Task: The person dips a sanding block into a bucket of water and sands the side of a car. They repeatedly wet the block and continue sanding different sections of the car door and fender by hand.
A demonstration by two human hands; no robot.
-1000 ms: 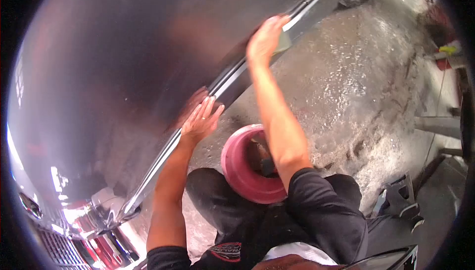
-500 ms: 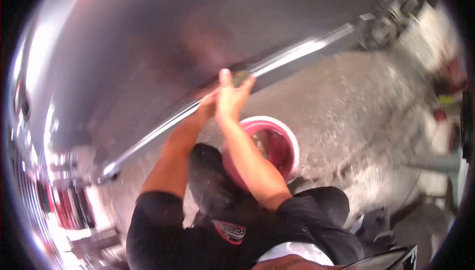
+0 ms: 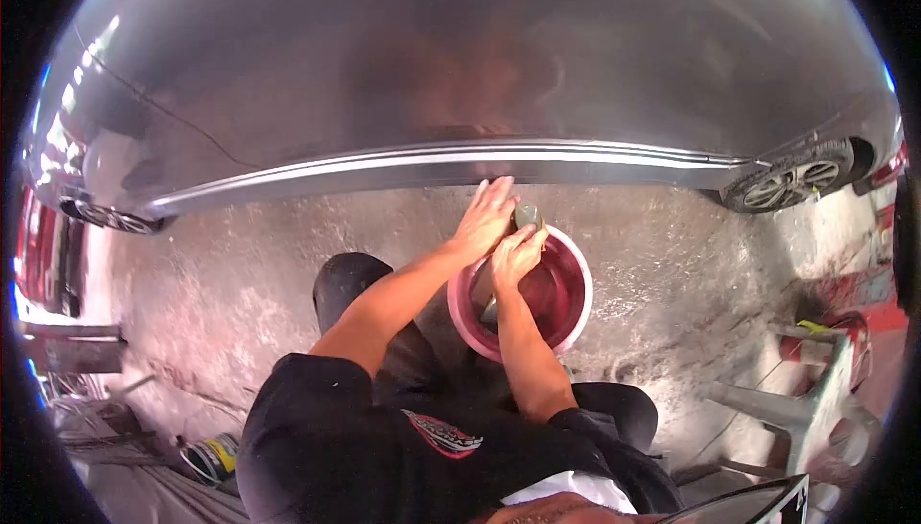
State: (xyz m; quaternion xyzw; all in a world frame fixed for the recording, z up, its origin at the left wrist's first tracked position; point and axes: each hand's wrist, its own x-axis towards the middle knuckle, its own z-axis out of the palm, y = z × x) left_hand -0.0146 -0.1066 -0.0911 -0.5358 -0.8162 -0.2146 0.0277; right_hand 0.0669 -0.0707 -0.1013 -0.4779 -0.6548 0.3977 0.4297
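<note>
My left hand (image 3: pixel 486 221) is stretched out with its fingers extended toward the lower edge of the car's side, and I see nothing in it. Close beside it, my right hand (image 3: pixel 518 253) grips a small greenish-grey pad (image 3: pixel 529 216), whose exact kind I cannot make out. Both hands are over the far rim of a pinkish-red bucket (image 3: pixel 582 284) on the floor between my knees. Something flat and pale lies inside the bucket, partly hidden by my right forearm. The grey car (image 3: pixel 317 92) spans the view in front of me, with a bright strip (image 3: pixel 384 160) along its sill.
A wheel (image 3: pixel 791 178) stands at the car's right end, another (image 3: pixel 113 217) at its left. A pale plastic stool (image 3: pixel 815 394) is at the right, near red objects. At the lower left, a yellow-labelled container (image 3: pixel 213 455) sits by grey sheeting. Concrete floor (image 3: pixel 240 279) surrounds the bucket.
My hands have come down from the bright sill strip to the bucket's far rim, the right still with the pad. The view has levelled out from a strong tilt.
</note>
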